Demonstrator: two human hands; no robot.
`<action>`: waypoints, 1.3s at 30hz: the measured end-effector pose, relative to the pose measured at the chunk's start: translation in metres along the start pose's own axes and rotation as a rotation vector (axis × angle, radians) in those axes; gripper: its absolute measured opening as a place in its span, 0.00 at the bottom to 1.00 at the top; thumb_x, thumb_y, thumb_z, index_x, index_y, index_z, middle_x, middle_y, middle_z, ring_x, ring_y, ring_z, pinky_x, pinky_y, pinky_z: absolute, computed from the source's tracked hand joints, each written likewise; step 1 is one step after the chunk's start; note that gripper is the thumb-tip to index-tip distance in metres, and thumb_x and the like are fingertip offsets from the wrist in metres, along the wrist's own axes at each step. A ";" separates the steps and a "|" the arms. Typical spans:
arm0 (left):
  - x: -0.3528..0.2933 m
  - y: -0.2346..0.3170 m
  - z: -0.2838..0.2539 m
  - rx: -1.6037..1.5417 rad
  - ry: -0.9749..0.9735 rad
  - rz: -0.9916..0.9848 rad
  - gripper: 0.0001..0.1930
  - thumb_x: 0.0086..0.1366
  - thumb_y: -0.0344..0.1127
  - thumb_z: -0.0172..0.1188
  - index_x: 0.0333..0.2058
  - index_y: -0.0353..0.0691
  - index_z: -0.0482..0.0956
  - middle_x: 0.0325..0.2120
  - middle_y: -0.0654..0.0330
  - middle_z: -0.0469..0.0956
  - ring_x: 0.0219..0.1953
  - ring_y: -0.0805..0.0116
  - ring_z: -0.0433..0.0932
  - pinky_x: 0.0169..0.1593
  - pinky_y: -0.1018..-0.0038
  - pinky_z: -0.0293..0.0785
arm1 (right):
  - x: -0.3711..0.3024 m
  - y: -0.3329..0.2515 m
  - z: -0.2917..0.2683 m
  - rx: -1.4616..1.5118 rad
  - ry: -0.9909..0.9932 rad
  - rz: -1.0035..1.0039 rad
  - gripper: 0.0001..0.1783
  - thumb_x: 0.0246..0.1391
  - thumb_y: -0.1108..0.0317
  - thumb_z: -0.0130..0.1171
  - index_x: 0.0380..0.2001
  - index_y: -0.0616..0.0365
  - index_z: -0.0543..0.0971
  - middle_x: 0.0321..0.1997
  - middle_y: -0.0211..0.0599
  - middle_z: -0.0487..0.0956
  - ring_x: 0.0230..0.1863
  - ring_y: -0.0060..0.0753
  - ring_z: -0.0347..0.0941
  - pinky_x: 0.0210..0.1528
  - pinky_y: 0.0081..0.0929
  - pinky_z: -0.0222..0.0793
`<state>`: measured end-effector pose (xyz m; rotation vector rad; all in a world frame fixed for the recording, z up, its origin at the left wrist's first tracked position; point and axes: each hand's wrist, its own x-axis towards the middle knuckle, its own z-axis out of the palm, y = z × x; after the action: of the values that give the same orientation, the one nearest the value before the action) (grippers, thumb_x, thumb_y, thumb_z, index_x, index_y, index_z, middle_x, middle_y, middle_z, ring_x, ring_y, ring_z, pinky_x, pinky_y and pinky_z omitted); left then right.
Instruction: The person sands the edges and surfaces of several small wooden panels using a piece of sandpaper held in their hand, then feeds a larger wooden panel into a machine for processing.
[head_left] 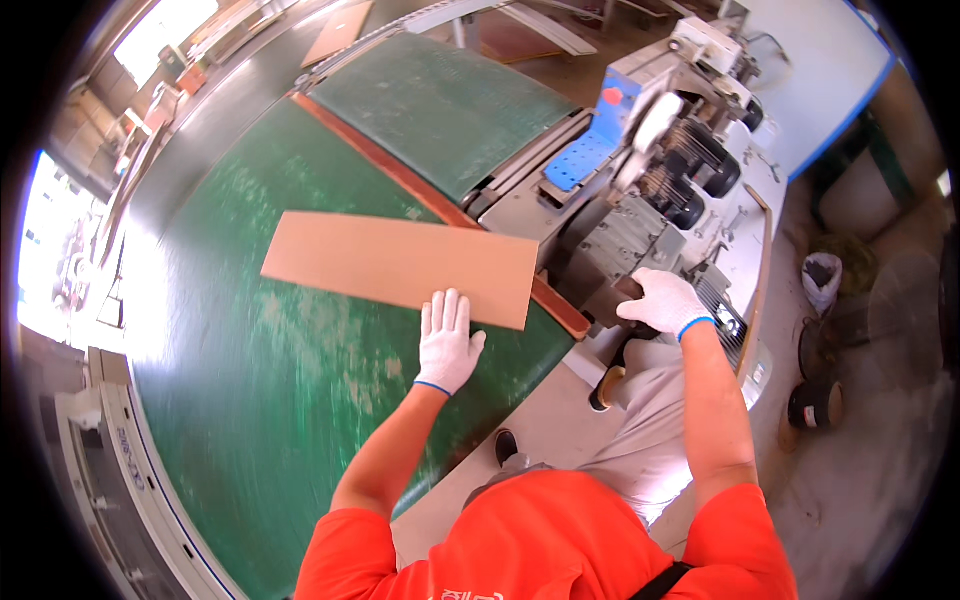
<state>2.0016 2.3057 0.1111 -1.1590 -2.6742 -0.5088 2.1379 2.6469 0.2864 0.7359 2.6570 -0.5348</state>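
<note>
A long light-brown board (pixel 400 262) lies at a slant over the green belt surface (pixel 300 350), its right end reaching across a reddish-brown wooden strip (pixel 400 175). My left hand (pixel 447 345), in a white knitted glove with a blue cuff, rests at the board's near edge with its fingers stretched flat on top. To the right, my right hand (pixel 667 303), gloved the same way, is at the near end of a machine (pixel 625 245). Its thumb and forefinger are apart with nothing seen between them; the other fingers are partly hidden.
Motors (pixel 690 165) and a blue perforated bracket (pixel 580 160) sit on the machine. Beyond the strip runs a second green belt (pixel 440 105). Metal framing (pixel 140 460) borders the lower left. A white sack (pixel 822 280) and a dark round container (pixel 815 405) stand on the right-hand floor.
</note>
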 end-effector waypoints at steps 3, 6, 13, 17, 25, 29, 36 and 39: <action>-0.008 -0.005 -0.008 -0.039 0.044 -0.111 0.37 0.66 0.49 0.65 0.65 0.27 0.68 0.71 0.38 0.62 0.74 0.34 0.56 0.76 0.43 0.51 | 0.007 -0.013 0.010 -0.039 0.055 -0.088 0.31 0.45 0.46 0.66 0.45 0.61 0.82 0.49 0.59 0.84 0.52 0.60 0.81 0.56 0.48 0.76; -0.018 0.020 0.006 -0.098 0.079 -0.201 0.40 0.64 0.51 0.66 0.66 0.27 0.68 0.71 0.37 0.61 0.74 0.31 0.55 0.75 0.41 0.50 | 0.019 -0.028 0.032 -0.009 0.051 -0.172 0.30 0.44 0.46 0.66 0.42 0.61 0.82 0.45 0.59 0.85 0.49 0.61 0.82 0.54 0.49 0.77; -0.020 0.040 -0.004 -0.070 0.025 -0.111 0.35 0.63 0.51 0.66 0.62 0.33 0.73 0.68 0.42 0.67 0.72 0.38 0.60 0.75 0.43 0.52 | 0.003 -0.031 0.060 -0.140 -0.149 -0.279 0.32 0.45 0.42 0.66 0.44 0.58 0.83 0.46 0.55 0.85 0.51 0.58 0.82 0.54 0.45 0.77; -0.015 0.005 0.001 -0.101 0.093 -0.107 0.31 0.62 0.47 0.67 0.59 0.34 0.76 0.66 0.44 0.70 0.71 0.40 0.63 0.75 0.44 0.54 | -0.002 -0.019 0.061 -0.173 -0.185 -0.194 0.29 0.44 0.45 0.68 0.42 0.57 0.84 0.45 0.53 0.86 0.50 0.56 0.82 0.54 0.46 0.77; -0.014 -0.052 0.002 -0.033 0.285 -0.201 0.25 0.60 0.42 0.68 0.52 0.34 0.80 0.60 0.46 0.76 0.67 0.42 0.68 0.72 0.45 0.59 | -0.002 -0.006 0.076 -0.151 -0.196 -0.195 0.28 0.42 0.47 0.66 0.39 0.60 0.87 0.41 0.53 0.87 0.45 0.55 0.85 0.49 0.46 0.79; -0.027 -0.071 0.003 0.001 0.306 -0.267 0.24 0.61 0.42 0.66 0.52 0.34 0.80 0.60 0.47 0.75 0.68 0.41 0.67 0.73 0.44 0.57 | 0.002 -0.017 0.087 -0.270 -0.276 -0.174 0.27 0.43 0.51 0.65 0.39 0.64 0.87 0.40 0.54 0.87 0.44 0.54 0.85 0.49 0.44 0.80; -0.042 -0.073 0.002 0.015 0.342 -0.301 0.23 0.60 0.41 0.66 0.51 0.34 0.80 0.59 0.47 0.76 0.67 0.42 0.68 0.73 0.45 0.59 | 0.024 -0.023 0.103 -0.265 -0.192 -0.043 0.23 0.45 0.56 0.65 0.43 0.57 0.89 0.46 0.50 0.88 0.49 0.51 0.86 0.51 0.45 0.81; -0.058 -0.074 -0.003 0.026 0.352 -0.321 0.23 0.60 0.41 0.66 0.51 0.35 0.80 0.59 0.47 0.76 0.67 0.41 0.68 0.72 0.44 0.59 | 0.029 -0.043 0.102 -0.300 -0.290 -0.058 0.23 0.44 0.59 0.64 0.43 0.58 0.89 0.47 0.51 0.88 0.50 0.51 0.86 0.51 0.44 0.81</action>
<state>1.9866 2.2187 0.0795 -0.5659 -2.5472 -0.6554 2.1121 2.5802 0.1966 0.4556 2.4166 -0.2270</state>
